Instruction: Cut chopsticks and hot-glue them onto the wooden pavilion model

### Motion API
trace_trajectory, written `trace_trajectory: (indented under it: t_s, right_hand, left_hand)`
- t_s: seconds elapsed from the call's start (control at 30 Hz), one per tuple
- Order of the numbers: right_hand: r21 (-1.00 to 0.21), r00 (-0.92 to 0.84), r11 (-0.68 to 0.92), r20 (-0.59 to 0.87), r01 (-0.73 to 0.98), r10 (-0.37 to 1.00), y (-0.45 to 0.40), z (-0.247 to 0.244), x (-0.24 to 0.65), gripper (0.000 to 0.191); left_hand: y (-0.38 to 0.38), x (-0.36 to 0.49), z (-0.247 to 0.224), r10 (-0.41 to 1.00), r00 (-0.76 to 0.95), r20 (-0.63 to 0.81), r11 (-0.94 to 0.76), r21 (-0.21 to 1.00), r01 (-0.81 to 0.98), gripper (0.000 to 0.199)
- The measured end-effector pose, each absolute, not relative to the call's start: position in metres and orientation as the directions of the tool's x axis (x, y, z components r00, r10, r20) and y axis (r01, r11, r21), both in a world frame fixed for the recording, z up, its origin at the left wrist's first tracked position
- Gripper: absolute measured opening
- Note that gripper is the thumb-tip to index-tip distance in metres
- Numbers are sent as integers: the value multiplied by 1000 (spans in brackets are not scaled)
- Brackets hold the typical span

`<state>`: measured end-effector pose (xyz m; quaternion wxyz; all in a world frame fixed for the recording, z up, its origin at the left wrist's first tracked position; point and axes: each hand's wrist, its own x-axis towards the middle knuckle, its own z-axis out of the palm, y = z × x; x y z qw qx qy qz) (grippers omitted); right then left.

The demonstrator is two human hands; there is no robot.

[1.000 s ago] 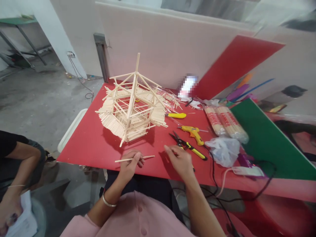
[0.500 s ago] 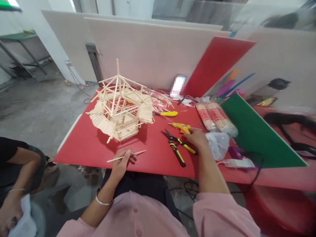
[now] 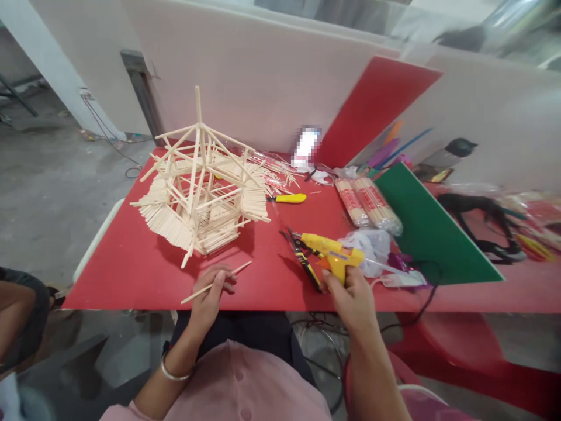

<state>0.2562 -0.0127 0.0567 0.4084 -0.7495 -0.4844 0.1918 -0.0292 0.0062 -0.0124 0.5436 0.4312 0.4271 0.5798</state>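
Note:
A thin wooden stick (image 3: 242,267) is held in my left hand (image 3: 209,295), near the table's front edge. My right hand (image 3: 350,295) grips the handle of a yellow glue gun (image 3: 335,255), raised above the table with its nozzle pointing left. Partly hidden beneath the gun lie black-and-yellow pliers (image 3: 307,270). A pointed framework built of wooden sticks (image 3: 201,199), with fan-like panels on its sides, stands on the red tabletop (image 3: 263,289) beyond my left hand.
A yellow-handled cutter (image 3: 291,199) lies right of the framework, loose sticks behind it. Wrapped stick bundles (image 3: 366,202), a clear plastic bag (image 3: 372,248) and a green board (image 3: 438,234) are on the right. A lit phone (image 3: 305,146) leans at the back. Another person's arm (image 3: 15,304) shows at left.
My right hand has lifted the glue gun off the table and brought it nearer, over the pliers. My left hand still holds the stick. The view has shifted somewhat.

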Motion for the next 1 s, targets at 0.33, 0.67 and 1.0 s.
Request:
trace_trajectory:
  t_s: [0.33,0.67,1.0]
  right_hand:
    - [-813,251,-106,51,572,967,17,59,181,42]
    - [-872,211,-108,-6,477,978,40,40,159,45]
    - [-832,244,-147,-14,535,970,37,45,161,48]
  left_hand:
    - [5,-31,5,996,13,89,-87,987,-138,36]
    - [5,-32,5,989,35,142,-137,984,-118,35]
    - [4,-32,1,987,37,156,-152,983,-99,35]
